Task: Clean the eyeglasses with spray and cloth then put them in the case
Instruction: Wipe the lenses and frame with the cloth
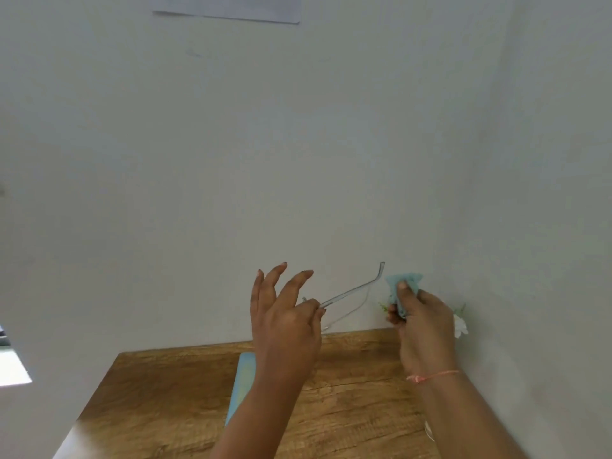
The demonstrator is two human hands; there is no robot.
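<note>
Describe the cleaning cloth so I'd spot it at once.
Above the far edge of the wooden table, find the right hand with a pink wrist thread. The cloth is the crumpled pale teal wad under its thumb, soft beside the clear eyeglasses.

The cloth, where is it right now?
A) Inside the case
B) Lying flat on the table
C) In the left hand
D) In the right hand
D: the right hand grips the pale green cloth up above the table, while the left hand pinches the eyeglasses.
</note>
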